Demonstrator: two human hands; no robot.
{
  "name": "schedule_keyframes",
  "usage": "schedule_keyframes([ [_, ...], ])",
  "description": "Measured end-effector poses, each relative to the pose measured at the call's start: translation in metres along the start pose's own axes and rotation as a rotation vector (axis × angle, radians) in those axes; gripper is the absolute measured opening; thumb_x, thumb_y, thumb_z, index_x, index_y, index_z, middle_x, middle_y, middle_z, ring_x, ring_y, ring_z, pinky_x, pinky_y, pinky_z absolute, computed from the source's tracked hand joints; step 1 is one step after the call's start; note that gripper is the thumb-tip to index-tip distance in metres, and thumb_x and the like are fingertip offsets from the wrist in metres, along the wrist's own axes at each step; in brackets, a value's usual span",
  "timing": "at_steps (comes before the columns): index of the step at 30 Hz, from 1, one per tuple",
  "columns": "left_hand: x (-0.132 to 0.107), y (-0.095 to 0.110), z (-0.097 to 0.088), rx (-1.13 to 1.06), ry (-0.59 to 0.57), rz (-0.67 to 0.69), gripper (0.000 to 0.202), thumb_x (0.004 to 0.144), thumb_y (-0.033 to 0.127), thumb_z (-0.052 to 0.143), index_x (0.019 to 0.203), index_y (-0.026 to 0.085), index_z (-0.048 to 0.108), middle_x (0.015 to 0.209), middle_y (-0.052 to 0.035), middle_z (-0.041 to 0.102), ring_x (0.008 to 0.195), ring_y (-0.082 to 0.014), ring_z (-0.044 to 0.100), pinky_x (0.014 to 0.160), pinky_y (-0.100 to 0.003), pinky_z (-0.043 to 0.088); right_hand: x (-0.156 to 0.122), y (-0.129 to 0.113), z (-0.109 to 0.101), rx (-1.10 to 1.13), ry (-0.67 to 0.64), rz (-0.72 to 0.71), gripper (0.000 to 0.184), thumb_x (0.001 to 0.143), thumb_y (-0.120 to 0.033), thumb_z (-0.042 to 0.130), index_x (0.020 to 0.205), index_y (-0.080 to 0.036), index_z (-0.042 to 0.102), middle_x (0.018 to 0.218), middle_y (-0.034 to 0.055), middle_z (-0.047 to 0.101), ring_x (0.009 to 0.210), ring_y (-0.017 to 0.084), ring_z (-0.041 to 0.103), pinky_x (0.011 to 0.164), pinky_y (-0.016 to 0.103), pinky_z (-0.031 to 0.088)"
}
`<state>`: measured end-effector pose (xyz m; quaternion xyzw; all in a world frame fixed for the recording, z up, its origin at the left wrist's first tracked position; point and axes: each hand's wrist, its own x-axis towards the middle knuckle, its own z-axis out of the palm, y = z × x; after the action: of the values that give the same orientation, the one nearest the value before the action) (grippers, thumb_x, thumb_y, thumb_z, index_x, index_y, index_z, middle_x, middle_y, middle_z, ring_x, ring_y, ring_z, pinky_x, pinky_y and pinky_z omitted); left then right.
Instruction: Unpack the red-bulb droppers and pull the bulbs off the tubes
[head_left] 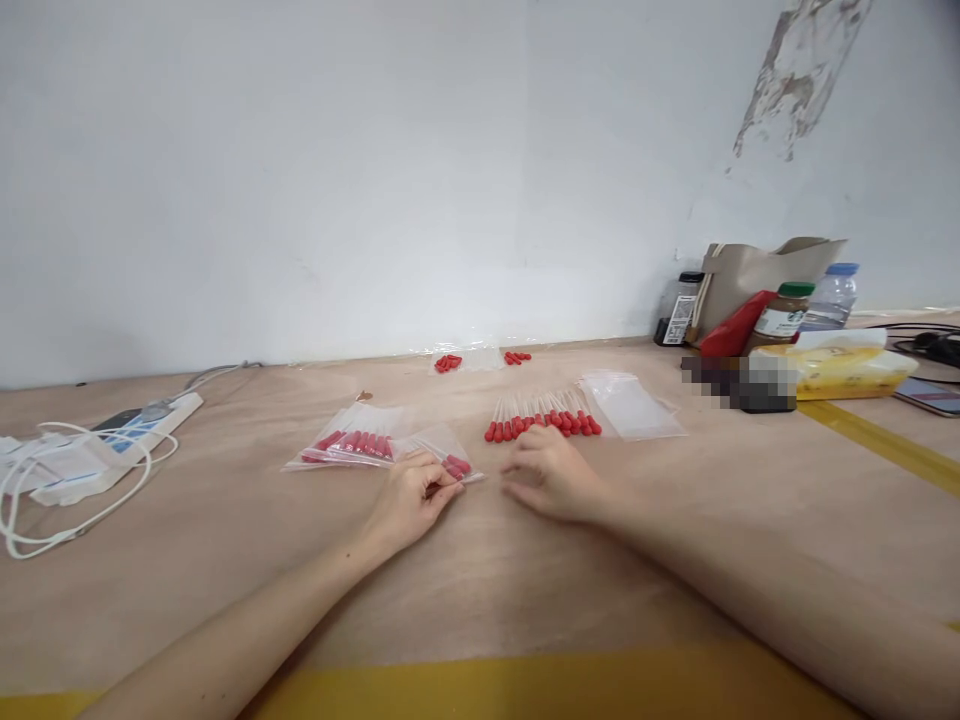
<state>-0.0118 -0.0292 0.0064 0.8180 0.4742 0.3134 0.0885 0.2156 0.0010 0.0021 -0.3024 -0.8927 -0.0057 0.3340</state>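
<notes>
My left hand [411,497] pinches the near edge of a small clear bag [444,452] with red-bulbed droppers inside, lying on the brown tabletop. My right hand [547,475] rests just right of that bag, fingers curled loosely on the table, below a loose row of red-bulbed droppers [541,417]. A filled clear bag [351,443] of droppers lies to the left of the held one. A stack of empty clear bags [628,403] lies right of the loose row.
More red bulbs [448,362] and clear plastic sit by the wall. A power strip with white cables [97,455] lies at far left. A beige bag [757,280], bottles [784,315], a yellow pack [847,368] and a phone [930,395] crowd the right. Yellow tape [885,445] marks the table.
</notes>
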Motion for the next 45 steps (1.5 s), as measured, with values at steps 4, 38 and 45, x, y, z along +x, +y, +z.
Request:
schedule_keyframes([
  [4, -0.005, 0.004, 0.007, -0.168, 0.048, -0.135, 0.019, 0.071, 0.034, 0.062, 0.058, 0.020, 0.063, 0.062, -0.0018, 0.058, 0.060, -0.0144, 0.050, 0.058, -0.026, 0.036, 0.002, -0.022, 0.018, -0.005, 0.007, -0.060, 0.007, 0.072, -0.023, 0.058, 0.077, -0.020, 0.062, 0.070, 0.0017, 0.056, 0.074, 0.015, 0.044, 0.067, 0.028, 0.029],
  [38, -0.012, 0.018, 0.013, -0.137, -0.063, 0.042, 0.015, 0.082, 0.018, 0.040, 0.072, 0.019, 0.051, 0.098, -0.0064, 0.057, 0.093, -0.0168, 0.054, 0.079, -0.028, 0.042, 0.003, -0.025, 0.024, 0.019, -0.115, -0.151, 0.015, 0.082, -0.020, 0.046, 0.080, -0.019, 0.061, 0.092, 0.0005, 0.060, 0.065, 0.008, 0.053, 0.051, 0.020, 0.033],
  [45, -0.015, 0.017, 0.014, -0.098, 0.060, -0.083, 0.015, 0.086, 0.024, 0.037, 0.076, 0.019, 0.047, 0.095, -0.0049, 0.059, 0.090, -0.0167, 0.055, 0.075, -0.029, 0.042, 0.005, -0.022, 0.020, 0.303, -0.185, -0.186, 0.013, 0.077, -0.010, 0.046, 0.077, -0.015, 0.058, 0.102, 0.0073, 0.053, 0.079, 0.010, 0.054, 0.070, 0.022, 0.044],
])
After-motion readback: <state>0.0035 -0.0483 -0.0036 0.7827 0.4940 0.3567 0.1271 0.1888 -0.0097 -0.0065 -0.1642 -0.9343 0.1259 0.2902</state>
